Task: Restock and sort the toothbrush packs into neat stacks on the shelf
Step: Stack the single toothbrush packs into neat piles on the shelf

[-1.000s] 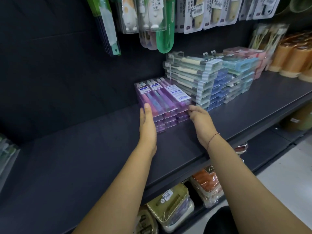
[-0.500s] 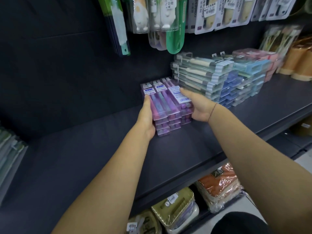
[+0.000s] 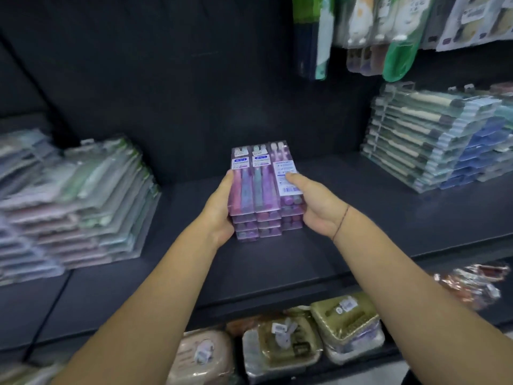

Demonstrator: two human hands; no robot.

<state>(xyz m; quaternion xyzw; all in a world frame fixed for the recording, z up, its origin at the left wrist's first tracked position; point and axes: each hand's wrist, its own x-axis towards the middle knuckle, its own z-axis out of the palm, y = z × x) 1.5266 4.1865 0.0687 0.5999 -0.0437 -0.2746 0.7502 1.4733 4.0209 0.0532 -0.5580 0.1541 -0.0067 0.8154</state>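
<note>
A stack of purple toothbrush packs (image 3: 259, 190), several layers high and three packs wide, is in the middle of the dark shelf (image 3: 347, 232). My left hand (image 3: 219, 215) grips its left side, fingers curled under the edge. My right hand (image 3: 313, 207) grips its right side, with the thumb lying on the top pack's white label. I cannot tell whether the stack rests on the shelf or is lifted just above it.
A tall stack of green and blue toothbrush packs (image 3: 433, 143) stands at the right. A slumped pile of pastel packs (image 3: 72, 207) lies at the left. Hanging packs (image 3: 388, 37) dangle above. Boxed goods (image 3: 305, 337) fill the lower shelf.
Both hands closed around the purple stack and carried it left, away from the green and blue stack, toward the middle of the shelf. The camera swung left and the pastel pile came into view.
</note>
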